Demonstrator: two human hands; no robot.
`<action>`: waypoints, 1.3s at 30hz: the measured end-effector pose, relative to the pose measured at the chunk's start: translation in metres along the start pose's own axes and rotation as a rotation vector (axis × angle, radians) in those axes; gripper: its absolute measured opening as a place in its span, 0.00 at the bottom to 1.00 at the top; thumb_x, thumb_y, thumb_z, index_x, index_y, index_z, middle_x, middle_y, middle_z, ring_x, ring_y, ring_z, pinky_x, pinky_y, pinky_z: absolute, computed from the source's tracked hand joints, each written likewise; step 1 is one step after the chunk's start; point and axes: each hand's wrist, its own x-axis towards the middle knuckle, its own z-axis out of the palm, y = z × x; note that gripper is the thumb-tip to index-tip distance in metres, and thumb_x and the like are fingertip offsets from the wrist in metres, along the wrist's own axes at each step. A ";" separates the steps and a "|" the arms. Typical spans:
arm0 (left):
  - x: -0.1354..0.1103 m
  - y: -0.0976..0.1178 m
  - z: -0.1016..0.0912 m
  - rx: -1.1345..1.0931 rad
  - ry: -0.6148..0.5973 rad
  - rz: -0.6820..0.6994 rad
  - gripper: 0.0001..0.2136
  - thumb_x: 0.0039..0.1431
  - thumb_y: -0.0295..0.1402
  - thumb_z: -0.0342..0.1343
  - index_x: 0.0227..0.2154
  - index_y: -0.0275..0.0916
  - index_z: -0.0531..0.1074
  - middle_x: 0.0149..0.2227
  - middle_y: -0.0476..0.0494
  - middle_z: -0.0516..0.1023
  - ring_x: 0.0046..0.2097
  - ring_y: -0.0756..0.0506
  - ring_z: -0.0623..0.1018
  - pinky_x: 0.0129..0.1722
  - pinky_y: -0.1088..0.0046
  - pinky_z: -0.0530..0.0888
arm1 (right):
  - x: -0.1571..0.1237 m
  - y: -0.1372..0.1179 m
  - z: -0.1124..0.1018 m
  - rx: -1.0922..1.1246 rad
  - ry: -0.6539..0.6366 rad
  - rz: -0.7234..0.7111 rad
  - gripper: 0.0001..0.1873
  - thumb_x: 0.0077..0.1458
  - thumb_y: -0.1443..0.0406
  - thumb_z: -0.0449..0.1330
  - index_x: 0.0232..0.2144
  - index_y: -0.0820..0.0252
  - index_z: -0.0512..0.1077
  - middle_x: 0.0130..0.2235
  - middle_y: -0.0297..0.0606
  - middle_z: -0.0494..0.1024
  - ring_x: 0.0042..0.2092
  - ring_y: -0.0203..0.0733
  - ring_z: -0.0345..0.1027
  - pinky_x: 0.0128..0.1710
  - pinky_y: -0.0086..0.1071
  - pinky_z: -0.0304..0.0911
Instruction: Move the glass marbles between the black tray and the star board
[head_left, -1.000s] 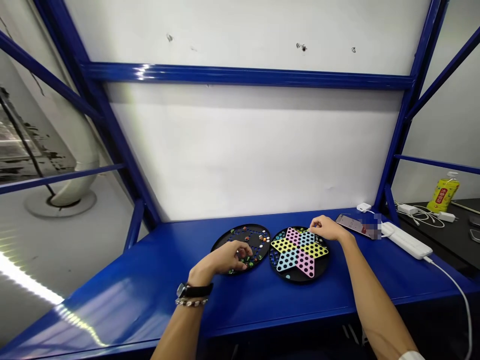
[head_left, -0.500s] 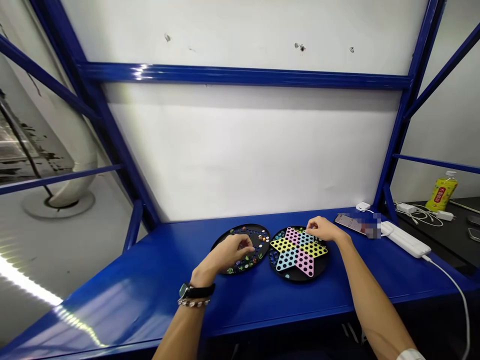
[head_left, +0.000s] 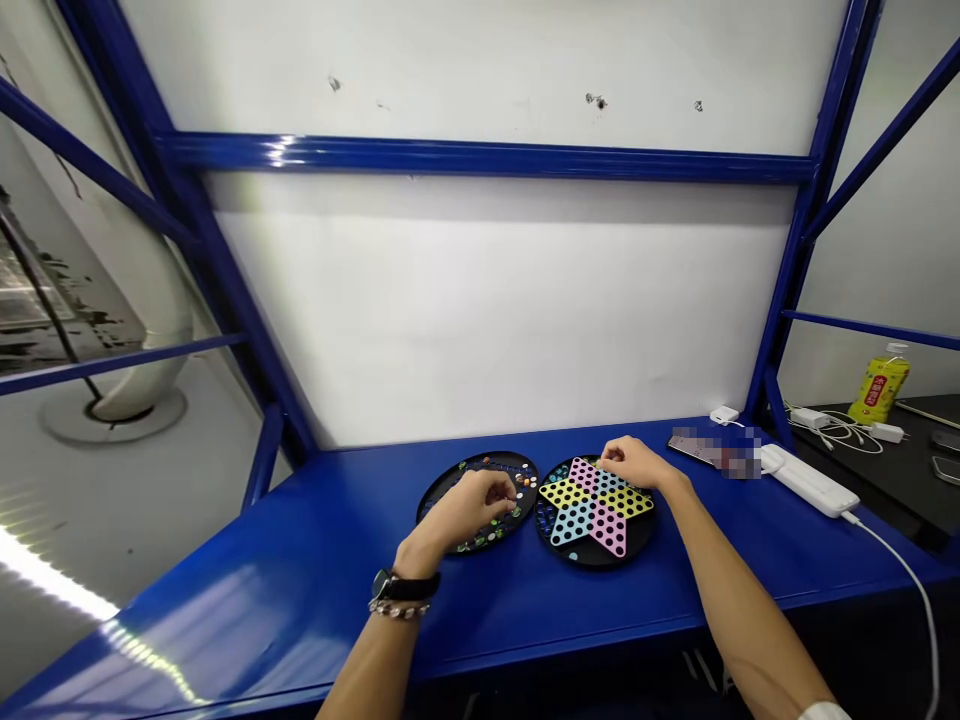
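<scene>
Your left hand (head_left: pixel 469 508), spread a second ago over small pieces (head_left: pixel 527 482) in the left tray (head_left: pixel 435 491), is now curled, fingertips close, nearer the star board (head_left: pixel 595 497) on the right tray (head_left: pixel 636 537); perhaps a pick-up, contents unseen. Your right hand (head_left: pixel 637 463) is bunched at the board's far edge; grip hidden.

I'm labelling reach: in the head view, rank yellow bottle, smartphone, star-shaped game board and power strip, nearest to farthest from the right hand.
1. Star-shaped game board, by the right hand
2. Smartphone, to the right
3. Power strip, farther right
4. Yellow bottle, far right
</scene>
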 end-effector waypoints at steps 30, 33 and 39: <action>0.041 -0.040 0.044 0.355 0.062 -0.061 0.17 0.62 0.32 0.48 0.49 0.46 0.76 0.51 0.42 0.77 0.54 0.39 0.73 0.56 0.64 0.68 | 0.020 -0.014 0.065 1.115 -0.079 0.061 0.20 0.60 0.48 0.56 0.32 0.58 0.64 0.20 0.21 0.59 0.17 0.26 0.41 0.17 0.26 0.38; 0.041 -0.038 0.037 0.262 0.065 -0.052 0.13 0.61 0.34 0.50 0.42 0.46 0.78 0.47 0.43 0.78 0.51 0.41 0.75 0.52 0.68 0.70 | 0.019 -0.017 0.069 1.115 -0.116 0.061 0.20 0.60 0.47 0.56 0.31 0.58 0.64 0.20 0.21 0.58 0.17 0.26 0.41 0.17 0.26 0.37; 0.040 -0.053 0.031 0.352 0.157 -0.153 0.10 0.61 0.35 0.51 0.39 0.43 0.77 0.45 0.42 0.79 0.48 0.41 0.77 0.46 0.68 0.71 | 0.017 -0.020 0.067 1.098 -0.095 0.052 0.21 0.58 0.47 0.57 0.31 0.58 0.63 0.20 0.21 0.57 0.17 0.26 0.41 0.17 0.26 0.35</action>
